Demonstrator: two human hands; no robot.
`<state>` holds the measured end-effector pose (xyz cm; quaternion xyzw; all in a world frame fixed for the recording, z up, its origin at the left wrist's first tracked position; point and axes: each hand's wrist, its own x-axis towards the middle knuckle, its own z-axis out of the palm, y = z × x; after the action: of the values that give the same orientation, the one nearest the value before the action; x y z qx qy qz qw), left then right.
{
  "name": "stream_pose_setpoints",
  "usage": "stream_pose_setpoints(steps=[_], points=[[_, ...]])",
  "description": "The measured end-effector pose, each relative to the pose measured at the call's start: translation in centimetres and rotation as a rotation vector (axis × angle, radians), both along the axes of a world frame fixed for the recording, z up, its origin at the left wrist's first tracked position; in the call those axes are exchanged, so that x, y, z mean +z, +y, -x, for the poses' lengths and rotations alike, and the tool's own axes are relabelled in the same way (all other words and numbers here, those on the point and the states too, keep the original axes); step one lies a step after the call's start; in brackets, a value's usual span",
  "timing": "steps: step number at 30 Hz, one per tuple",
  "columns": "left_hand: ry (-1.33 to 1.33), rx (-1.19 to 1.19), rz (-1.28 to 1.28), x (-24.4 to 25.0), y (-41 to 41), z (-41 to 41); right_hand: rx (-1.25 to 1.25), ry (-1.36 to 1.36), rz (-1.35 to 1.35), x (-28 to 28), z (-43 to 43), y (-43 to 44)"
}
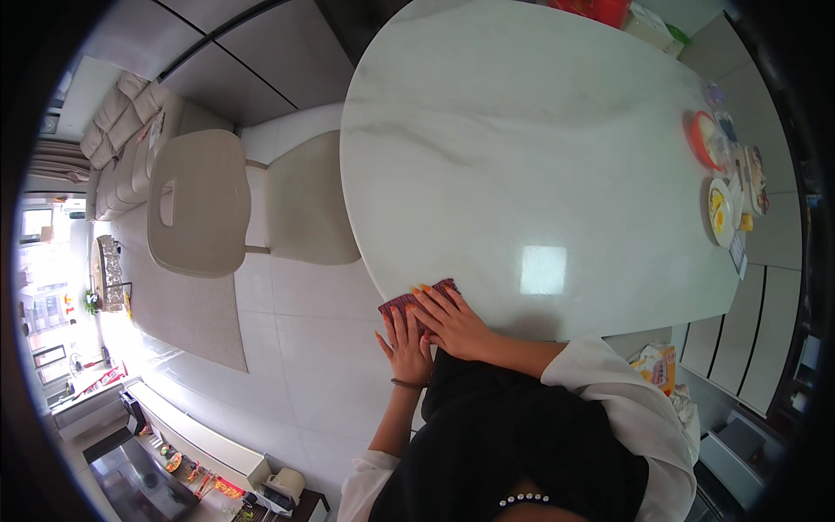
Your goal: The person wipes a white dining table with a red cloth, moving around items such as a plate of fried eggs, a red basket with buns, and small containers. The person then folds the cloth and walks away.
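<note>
A dark red patterned cloth (406,301) lies folded at the near left edge of the white marble-look table (496,176). My left hand (406,346), with a dark band at its wrist, rests on the cloth's lower left part at the table's rim, fingers spread. Beside it, my right hand (453,323) lies palm down over the right part of the cloth, its fingers pointing up and to the left. The two hands meet near the thumbs. Whether the fingers grip the cloth or only press on it cannot be told.
Along the table's far right stand a plate with egg (719,212), a red-orange bowl (704,140) and several containers. Red and white packages (593,10) sit at the top edge. A beige chair (313,199) is tucked against the table's left side. A bag (655,368) is at the lower right.
</note>
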<state>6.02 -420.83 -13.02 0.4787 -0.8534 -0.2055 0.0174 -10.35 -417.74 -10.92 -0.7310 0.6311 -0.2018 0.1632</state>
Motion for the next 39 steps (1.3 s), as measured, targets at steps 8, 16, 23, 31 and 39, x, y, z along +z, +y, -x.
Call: stream_pose_setpoints(steps=[8,16,23,31,39], points=[[0.041,-0.014,0.039,-1.0,-5.0,0.5,-0.006,0.067,-0.004,0.0,0.5,-4.8],[0.06,-0.05,0.061,-1.1,-10.3,2.5,-0.051,0.055,0.003,-0.2,2.2,-9.3],[0.03,-0.081,0.079,-1.4,-14.6,4.3,-0.098,0.069,0.073,-0.8,3.7,-13.1],[0.004,-0.133,0.136,-1.7,-19.9,6.9,-0.174,0.069,0.115,-2.1,5.4,-17.4],[-0.008,-0.177,0.286,-2.6,-25.6,10.3,-0.255,0.09,0.153,-2.8,8.0,-22.2]])
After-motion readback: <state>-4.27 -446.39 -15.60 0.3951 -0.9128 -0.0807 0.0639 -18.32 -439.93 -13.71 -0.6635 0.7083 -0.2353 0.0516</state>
